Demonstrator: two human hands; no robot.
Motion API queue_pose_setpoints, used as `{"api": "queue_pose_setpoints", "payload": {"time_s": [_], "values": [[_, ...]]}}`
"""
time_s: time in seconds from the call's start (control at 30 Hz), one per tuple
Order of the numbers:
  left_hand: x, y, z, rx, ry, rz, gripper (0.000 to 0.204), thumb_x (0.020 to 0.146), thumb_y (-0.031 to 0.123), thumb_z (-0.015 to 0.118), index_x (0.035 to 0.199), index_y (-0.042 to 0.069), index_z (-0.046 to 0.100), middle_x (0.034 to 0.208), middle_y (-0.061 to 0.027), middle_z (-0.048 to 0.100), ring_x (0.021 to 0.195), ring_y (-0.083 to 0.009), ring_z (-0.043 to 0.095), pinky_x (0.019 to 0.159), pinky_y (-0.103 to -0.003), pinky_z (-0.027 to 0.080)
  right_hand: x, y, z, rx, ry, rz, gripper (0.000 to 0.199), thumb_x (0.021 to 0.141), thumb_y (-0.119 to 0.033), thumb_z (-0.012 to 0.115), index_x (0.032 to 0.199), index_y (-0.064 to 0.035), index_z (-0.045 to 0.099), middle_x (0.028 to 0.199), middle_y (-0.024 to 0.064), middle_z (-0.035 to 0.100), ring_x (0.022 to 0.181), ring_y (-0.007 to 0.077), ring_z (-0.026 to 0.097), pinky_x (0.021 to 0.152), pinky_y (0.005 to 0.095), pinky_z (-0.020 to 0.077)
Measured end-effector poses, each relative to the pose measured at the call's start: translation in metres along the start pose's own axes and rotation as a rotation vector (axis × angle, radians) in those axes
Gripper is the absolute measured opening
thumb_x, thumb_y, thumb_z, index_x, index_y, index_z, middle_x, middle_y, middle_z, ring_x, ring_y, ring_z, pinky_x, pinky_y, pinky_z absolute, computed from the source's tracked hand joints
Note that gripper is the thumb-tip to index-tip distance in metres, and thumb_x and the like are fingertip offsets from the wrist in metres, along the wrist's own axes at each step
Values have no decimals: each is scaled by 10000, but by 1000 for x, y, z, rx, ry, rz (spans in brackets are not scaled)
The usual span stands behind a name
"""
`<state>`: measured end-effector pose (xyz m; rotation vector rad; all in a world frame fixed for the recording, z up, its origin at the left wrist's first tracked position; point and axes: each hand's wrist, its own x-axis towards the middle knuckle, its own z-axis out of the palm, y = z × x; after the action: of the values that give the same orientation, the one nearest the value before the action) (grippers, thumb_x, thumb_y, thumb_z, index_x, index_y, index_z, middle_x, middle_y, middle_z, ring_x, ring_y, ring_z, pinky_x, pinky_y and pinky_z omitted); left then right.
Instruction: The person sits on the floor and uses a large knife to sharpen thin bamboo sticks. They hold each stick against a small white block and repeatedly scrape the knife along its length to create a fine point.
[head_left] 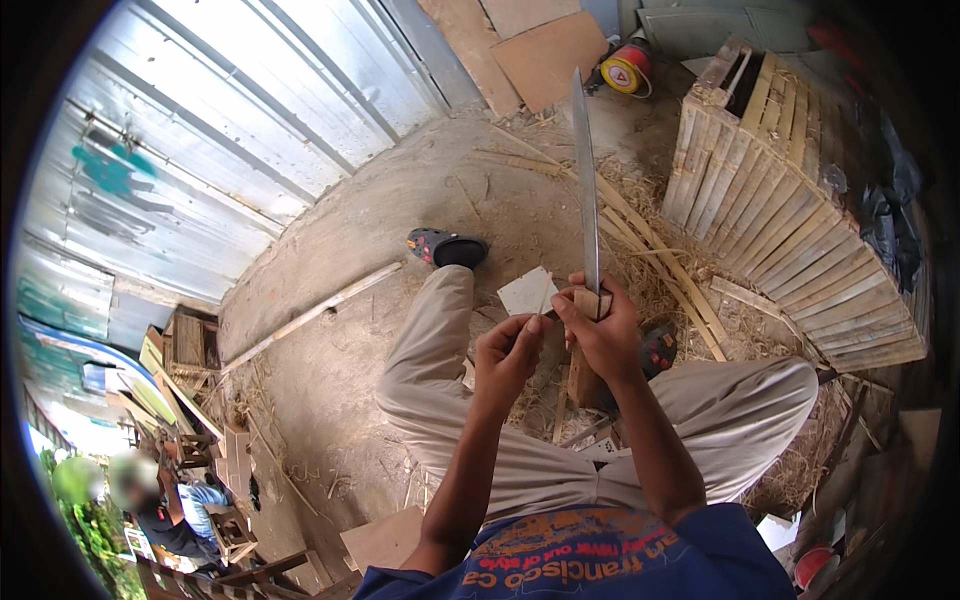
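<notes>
A machete (587, 170) with a long, straight grey blade points away from me, the root of its blade in my right hand (603, 328). The fingers of that hand are closed around it, next to a short brown piece of wood (592, 302). My left hand (508, 358) is just to the left, thumb and fingers pinched together on a thin pale strip (547, 298). A small dark bit shows between the two hands, too small to name. Under my right hand stands a wooden piece (584, 382), partly hidden by the hand. A white sheet (528, 291) lies on the ground beyond.
Long bamboo strips (660, 265) and shavings lie to the right, before a big stack of slatted wood (770, 190). A red and yellow reel (625, 72) stands at the back. A pole (312, 318) lies left, near a metal wall (230, 110). Another person (180, 510) sits at lower left.
</notes>
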<state>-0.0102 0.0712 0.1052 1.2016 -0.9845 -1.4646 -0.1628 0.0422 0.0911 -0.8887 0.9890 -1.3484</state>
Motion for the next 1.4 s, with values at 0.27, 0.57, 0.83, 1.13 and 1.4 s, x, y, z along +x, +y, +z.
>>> {"api": "queue_pose_setpoints", "payload": {"time_s": [0.27,0.57,0.83,1.13,1.4], "values": [[-16,-20,-1,-36,-55,-51,275,1040,207,557,1183,3,673,713,77,517,542,9,393,478,-171,278,8,2,0,56,-31,-15,304,881,-22,693,1156,-17,563,856,28,658,615,66,591,527,232,483],[-26,-38,-15,-216,-153,-77,343,1052,208,494,1329,23,577,693,74,412,515,-13,316,461,-196,236,17,-50,-8,-670,6,-67,323,888,-119,726,1146,17,586,747,31,633,579,89,591,492,270,469],[14,4,2,-574,-146,-43,484,1023,121,480,1504,115,434,725,32,419,499,-50,321,453,-198,277,34,-157,-40,-1187,4,-512,371,870,-245,746,1110,14,635,631,129,624,557,191,628,585,348,505],[70,29,-3,-755,-275,-52,520,983,112,513,1497,152,450,814,19,515,589,-51,404,456,-182,310,116,-164,-43,-1354,-44,-461,251,853,-166,711,1049,-32,630,806,185,687,737,370,689,679,423,539],[82,-3,4,-551,-125,-281,562,939,40,529,1493,92,449,770,25,530,548,-37,382,427,-179,260,68,-50,-83,-1483,-366,27,268,846,-172,687,1085,-107,585,986,119,671,945,329,659,777,424,518]]}}
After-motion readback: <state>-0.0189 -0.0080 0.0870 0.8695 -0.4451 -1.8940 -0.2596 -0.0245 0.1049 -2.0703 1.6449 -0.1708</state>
